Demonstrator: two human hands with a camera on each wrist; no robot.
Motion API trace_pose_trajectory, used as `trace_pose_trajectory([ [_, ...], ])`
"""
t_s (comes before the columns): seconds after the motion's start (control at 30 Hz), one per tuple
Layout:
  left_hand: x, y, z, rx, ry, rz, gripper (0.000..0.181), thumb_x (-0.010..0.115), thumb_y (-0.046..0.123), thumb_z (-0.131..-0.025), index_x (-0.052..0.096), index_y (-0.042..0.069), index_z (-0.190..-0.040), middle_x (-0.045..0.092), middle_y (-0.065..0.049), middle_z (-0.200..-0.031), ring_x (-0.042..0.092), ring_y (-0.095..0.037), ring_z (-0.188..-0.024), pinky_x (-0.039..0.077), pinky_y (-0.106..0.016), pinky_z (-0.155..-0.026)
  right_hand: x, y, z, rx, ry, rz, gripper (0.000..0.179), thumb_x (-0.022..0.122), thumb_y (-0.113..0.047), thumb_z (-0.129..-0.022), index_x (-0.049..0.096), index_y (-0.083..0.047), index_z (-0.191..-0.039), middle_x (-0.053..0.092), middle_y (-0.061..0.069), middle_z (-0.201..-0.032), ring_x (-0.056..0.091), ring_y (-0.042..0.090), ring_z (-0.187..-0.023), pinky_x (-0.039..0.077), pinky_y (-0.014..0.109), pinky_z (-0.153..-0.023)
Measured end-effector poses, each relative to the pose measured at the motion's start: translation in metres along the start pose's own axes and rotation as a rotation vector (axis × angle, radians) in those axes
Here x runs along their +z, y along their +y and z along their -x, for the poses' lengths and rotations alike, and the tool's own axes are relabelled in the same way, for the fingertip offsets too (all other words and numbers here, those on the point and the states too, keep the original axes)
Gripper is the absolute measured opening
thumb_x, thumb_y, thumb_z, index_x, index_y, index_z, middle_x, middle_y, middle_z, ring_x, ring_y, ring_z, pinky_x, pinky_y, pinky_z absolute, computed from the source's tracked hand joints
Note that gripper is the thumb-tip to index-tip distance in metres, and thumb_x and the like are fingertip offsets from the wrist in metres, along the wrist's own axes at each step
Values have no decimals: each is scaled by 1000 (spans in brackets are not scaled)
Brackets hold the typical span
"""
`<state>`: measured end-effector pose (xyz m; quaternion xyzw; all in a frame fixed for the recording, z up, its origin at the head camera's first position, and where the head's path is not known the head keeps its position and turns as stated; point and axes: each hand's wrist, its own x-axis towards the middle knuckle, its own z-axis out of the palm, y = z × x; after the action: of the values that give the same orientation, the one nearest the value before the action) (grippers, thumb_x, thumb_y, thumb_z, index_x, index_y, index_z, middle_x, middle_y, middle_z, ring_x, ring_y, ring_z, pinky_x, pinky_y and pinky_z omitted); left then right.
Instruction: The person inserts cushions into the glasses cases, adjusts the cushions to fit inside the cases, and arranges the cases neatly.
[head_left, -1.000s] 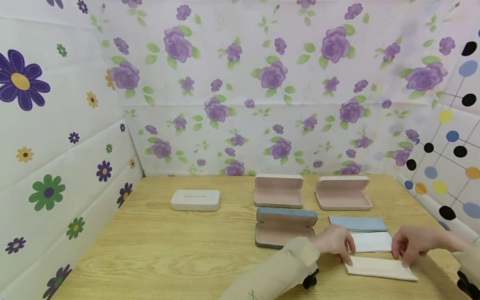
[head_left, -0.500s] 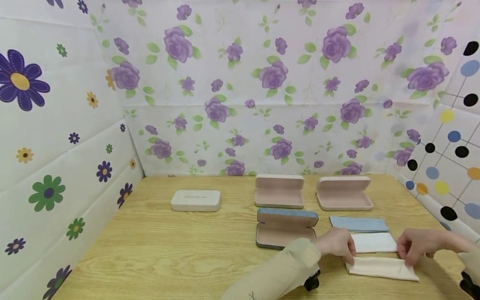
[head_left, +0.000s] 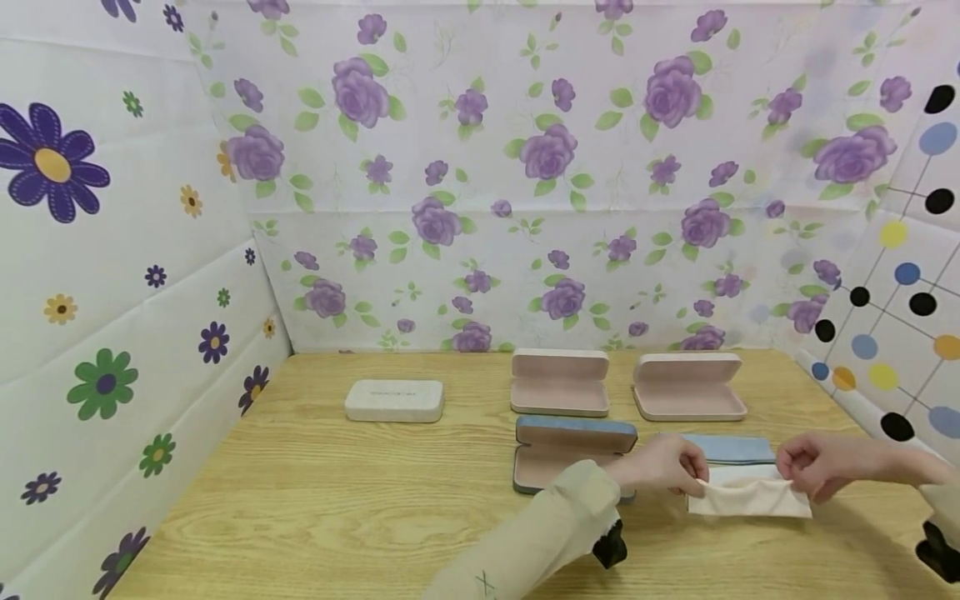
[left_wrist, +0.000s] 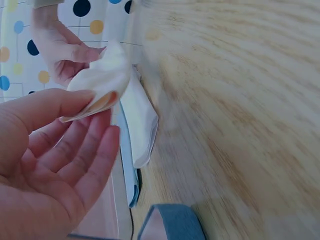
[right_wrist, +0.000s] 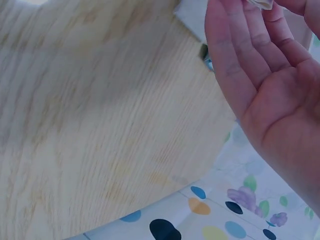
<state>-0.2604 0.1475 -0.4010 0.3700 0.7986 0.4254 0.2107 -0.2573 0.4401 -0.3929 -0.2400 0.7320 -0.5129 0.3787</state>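
A folded cream cloth (head_left: 750,498) hangs between my two hands, sagging a little in its middle. My left hand (head_left: 667,467) pinches its left end between thumb and fingers; the left wrist view shows the folded layers of the cloth (left_wrist: 102,80) under the thumb. On the right end, my right hand (head_left: 825,467) holds it the same way, and in the right wrist view only a corner of it shows by the fingertips. Behind the cloth lie a folded white cloth (head_left: 738,473), partly covered by it, and a folded light blue cloth (head_left: 731,447), both on the table.
An open blue glasses case (head_left: 562,467) stands left of my left hand, partly behind the forearm. Two open glasses cases with pink linings, one in the middle (head_left: 560,393) and one at right (head_left: 690,398), stand farther back. A closed white case (head_left: 394,401) sits at the left.
Both hands have lifted the cream cloth from the table and carried it away from me, over the front of the white cloth. The cases have stayed put.
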Motion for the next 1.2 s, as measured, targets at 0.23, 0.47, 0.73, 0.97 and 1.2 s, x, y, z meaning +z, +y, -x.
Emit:
trace_pose_trajectory([
  [0.23,-13,-10,9,17,69,174,9,67,1,-81,62,8,-79,57,1,-68,57,-16,-61,50,-27,-56,-2,-10,-8,-12,34,-27,17,45,5,-90,39,19,-96,49,0,-76,47,8,-67,49,32,-62],
  [0.47,-25,-10,17,56,136,174,8,66,3,-82,62,9,-84,56,5,-73,55,-10,-60,50,-25,-58,-3,-17,-18,-4,60,-41,19,43,1,-92,38,17,-101,50,5,-85,51,14,-77,46,49,-72],
  [0.73,-35,5,30,120,158,249,8,63,-1,-82,61,6,-86,57,4,-72,57,-11,-56,50,-22,-55,-4,-28,-31,-20,55,-28,18,43,1,-92,40,15,-103,50,9,-90,52,18,-81,43,52,-76],
  [0.97,-54,-2,46,118,215,286,10,63,-6,-80,61,1,-87,57,1,-72,55,-11,-56,51,-28,-55,1,-34,-45,-18,57,-11,18,45,-1,-93,40,13,-105,48,8,-90,51,17,-81,43,52,-76],
  [1.2,-66,-13,57,148,222,293,14,64,-9,-78,62,-3,-91,58,-3,-74,56,-9,-60,52,-33,-58,8,-39,-62,-39,43,14,20,47,-1,-92,39,13,-103,47,6,-88,50,15,-79,45,50,-74],
])
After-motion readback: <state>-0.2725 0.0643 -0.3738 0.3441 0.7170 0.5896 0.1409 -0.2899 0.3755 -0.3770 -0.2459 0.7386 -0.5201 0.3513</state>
